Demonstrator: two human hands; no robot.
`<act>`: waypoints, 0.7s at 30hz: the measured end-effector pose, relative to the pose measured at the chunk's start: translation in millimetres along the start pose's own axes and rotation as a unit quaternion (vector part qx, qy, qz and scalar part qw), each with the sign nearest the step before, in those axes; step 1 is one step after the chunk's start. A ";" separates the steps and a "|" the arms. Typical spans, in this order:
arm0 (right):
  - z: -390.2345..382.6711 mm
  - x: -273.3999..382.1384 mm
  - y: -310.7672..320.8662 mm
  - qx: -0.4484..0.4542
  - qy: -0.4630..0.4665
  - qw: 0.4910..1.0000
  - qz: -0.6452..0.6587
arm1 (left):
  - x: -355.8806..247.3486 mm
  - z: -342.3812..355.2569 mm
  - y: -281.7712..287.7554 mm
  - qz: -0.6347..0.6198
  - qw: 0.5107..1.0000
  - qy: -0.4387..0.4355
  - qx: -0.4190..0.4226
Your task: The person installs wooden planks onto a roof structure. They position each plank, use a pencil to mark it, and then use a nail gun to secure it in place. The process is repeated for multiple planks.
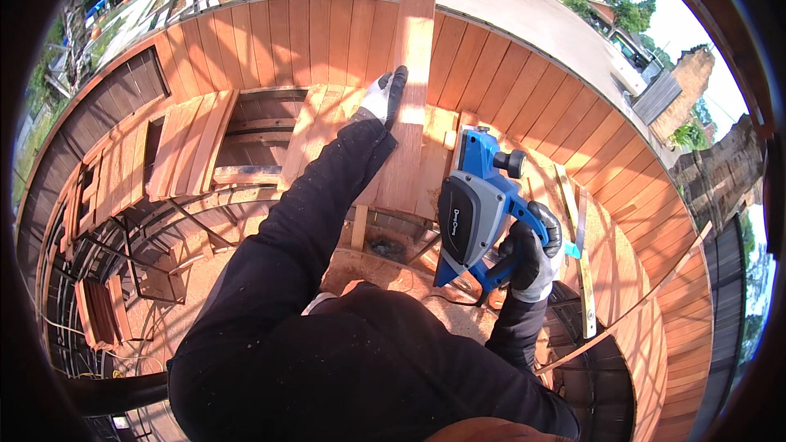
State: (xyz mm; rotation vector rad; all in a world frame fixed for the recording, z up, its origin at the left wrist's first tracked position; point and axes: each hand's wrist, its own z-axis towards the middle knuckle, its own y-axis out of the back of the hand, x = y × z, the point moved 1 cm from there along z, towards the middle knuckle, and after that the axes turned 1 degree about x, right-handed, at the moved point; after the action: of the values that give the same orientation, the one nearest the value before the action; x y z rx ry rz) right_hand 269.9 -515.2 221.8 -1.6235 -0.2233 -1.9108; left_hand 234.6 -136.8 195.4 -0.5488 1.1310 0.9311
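Note:
My left hand (386, 98), in a white and dark glove, grips the left edge of a long reddish wooden board (416, 41). The board stands up against the curved slatted wall, its top end above the rim and its lower part over the bench. In my right hand (534, 255), gloved too, is a blue and grey electric hand planer (475, 217). My fingers wrap round its rear handle. It is held up to the right of the board, apart from it, with its dark side cover facing me. The planer's underside is hidden.
A curved slatted wall (508, 90) rings me, with a partly boarded bench (192, 143) inside it. Gaps in the bench bare its frame. On the right are a narrow pale bar (586, 290) and a long thin strip (643, 311). Short boards (100, 313) stand at left.

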 end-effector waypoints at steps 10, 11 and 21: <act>0.0 -6.7 -16.5 0.067 0.011 0.991 0.112 | -80.6 -43.7 -16.5 -0.073 0.996 -0.059 0.001; 1.0 -4.1 -20.4 0.072 0.013 0.992 0.106 | -62.2 -41.4 -18.0 -0.117 0.989 -0.095 -0.001; 72.6 11.1 -29.3 0.062 0.119 0.966 0.222 | -42.9 -122.9 -13.5 -0.192 0.950 0.073 0.235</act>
State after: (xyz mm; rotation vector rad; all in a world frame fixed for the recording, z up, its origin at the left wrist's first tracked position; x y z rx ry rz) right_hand 313.8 -459.4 256.5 -1.2227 0.1113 -1.6822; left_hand 177.2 -254.3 190.2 -0.4260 1.2708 0.2688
